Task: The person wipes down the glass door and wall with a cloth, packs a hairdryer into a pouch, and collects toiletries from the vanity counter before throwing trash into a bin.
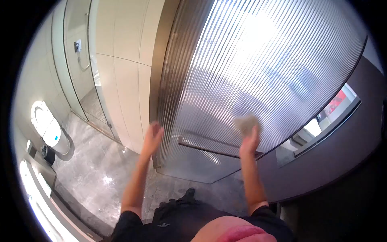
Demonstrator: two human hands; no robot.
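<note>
A ribbed glass door (225,109) in a dark metal frame fills the middle of the head view. My right hand (250,142) is closed on a folded beige cloth (246,124), held up against or just in front of the glass; contact cannot be made out. Below the cloth, a long horizontal bar handle (213,147) crosses the door. My left hand (153,137) is raised beside the door's left edge, fingers loosely apart, with nothing visible in it.
To the left are a toilet (50,129), a small dark bin (48,154) and a glass shower screen (76,60). A tiled wall (125,76) borders the door frame. At right, a dark wall (322,161) holds a lit, mirror-like opening. Grey tiles (92,177) cover the floor.
</note>
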